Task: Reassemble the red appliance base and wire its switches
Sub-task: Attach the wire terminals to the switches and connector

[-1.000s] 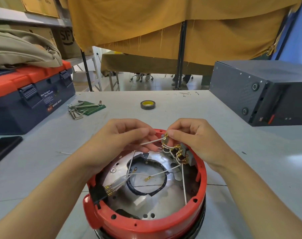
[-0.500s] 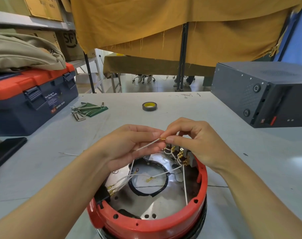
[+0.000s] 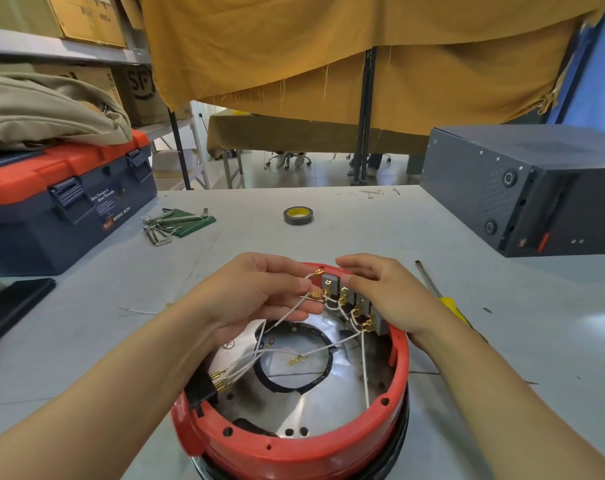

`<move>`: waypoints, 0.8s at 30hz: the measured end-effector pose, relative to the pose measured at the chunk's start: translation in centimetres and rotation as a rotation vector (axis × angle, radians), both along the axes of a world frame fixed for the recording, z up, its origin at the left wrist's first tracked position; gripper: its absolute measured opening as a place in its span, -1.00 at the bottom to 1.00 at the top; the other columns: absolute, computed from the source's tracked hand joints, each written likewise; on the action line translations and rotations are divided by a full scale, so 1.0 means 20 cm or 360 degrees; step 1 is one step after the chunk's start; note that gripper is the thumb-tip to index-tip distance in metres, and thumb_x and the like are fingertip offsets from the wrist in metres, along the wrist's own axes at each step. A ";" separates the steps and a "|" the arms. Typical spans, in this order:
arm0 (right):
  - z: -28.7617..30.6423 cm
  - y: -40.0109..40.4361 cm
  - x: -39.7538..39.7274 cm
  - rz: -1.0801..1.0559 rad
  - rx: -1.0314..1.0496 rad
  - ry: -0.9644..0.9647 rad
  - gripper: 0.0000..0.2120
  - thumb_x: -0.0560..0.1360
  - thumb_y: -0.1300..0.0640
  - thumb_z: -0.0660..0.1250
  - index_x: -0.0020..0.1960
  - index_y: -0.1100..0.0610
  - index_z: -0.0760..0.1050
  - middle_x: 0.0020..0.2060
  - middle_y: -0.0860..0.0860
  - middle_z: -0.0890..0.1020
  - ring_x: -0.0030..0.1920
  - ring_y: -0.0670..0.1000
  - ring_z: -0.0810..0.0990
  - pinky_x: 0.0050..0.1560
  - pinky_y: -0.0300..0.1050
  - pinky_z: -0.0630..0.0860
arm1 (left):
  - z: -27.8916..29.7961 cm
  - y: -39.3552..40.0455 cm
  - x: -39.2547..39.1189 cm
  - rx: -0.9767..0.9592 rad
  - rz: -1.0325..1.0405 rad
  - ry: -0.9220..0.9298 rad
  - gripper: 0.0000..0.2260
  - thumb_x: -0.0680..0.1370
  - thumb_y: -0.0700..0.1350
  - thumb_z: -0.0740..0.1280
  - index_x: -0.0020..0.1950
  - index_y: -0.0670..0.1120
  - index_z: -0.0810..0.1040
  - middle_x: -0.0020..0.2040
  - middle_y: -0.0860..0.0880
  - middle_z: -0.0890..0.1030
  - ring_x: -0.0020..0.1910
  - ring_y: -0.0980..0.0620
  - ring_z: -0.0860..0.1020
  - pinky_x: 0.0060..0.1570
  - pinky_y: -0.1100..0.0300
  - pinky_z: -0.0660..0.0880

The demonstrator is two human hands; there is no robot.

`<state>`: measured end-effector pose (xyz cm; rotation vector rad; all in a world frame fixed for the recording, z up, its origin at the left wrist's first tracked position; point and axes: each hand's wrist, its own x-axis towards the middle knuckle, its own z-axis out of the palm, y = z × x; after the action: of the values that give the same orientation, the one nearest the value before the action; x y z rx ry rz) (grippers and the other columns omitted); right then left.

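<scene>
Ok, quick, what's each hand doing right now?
Left hand: pinches a white wire with a brass terminal.
Right hand: open, fingers resting on the switch block.

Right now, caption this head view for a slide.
Left hand pinches a white wire beside the switches in the red base; right hand steadies them.

Toolbox (image 3: 69,216) front label: "WING BOX" legible, line above approx. "Best Design & Most Versatile", blurry. Cardboard box (image 3: 140,88) on shelf: "SF" logo, "EXPRESS" partly visible. Other markings too small to read.
</scene>
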<state>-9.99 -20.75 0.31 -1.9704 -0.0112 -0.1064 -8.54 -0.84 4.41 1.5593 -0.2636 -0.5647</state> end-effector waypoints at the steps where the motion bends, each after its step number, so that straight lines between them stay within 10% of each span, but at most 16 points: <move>1: 0.00 0.00 0.00 -0.0015 0.0013 -0.0002 -0.70 0.53 0.19 0.30 0.25 0.02 0.51 0.16 -0.04 0.60 0.17 -0.11 0.54 0.26 -0.16 0.41 | 0.00 0.00 0.00 0.0011 0.0012 0.0005 -0.85 0.47 -0.35 0.34 -0.14 -0.16 0.67 -0.14 -0.22 0.69 -0.20 -0.09 0.69 -0.33 0.25 0.59; 10: -0.02 0.03 -0.02 -0.0278 -0.0085 -0.0125 -0.69 0.56 0.23 0.23 0.26 0.03 0.51 0.14 -0.06 0.57 0.15 -0.07 0.53 0.16 -0.18 0.44 | 0.01 -0.04 0.03 0.0273 0.0102 -0.0084 -0.87 0.50 -0.26 0.36 -0.24 -0.13 0.61 -0.18 -0.20 0.69 -0.37 0.07 0.63 -0.41 0.34 0.52; 17: 0.00 -0.03 -0.01 -0.0228 -0.0174 -0.0060 -0.78 0.49 0.12 0.32 0.12 -0.04 0.55 -0.17 -0.12 0.56 -0.26 -0.11 0.51 -0.27 -0.28 0.41 | 0.04 -0.10 0.05 0.0421 0.0008 -0.0114 -0.91 0.50 -0.31 0.35 -0.20 -0.21 0.57 -0.40 -0.07 0.63 -0.49 0.12 0.56 -0.47 0.33 0.50; 24: -0.01 -0.03 0.00 -0.0144 0.0126 0.0041 -0.78 0.46 0.09 0.40 0.11 0.02 0.59 -0.10 -0.02 0.61 -0.22 -0.10 0.60 -0.12 -0.22 0.52 | 0.02 -0.14 0.08 0.0595 -0.0041 -0.0218 -0.94 0.47 -0.35 0.37 -0.17 -0.26 0.63 -0.45 -0.05 0.59 -0.48 0.14 0.55 -0.44 0.34 0.51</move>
<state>-9.99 -21.39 0.04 -1.8933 0.0977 -0.1383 -6.91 -3.69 4.76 1.9633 -0.2940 -0.5491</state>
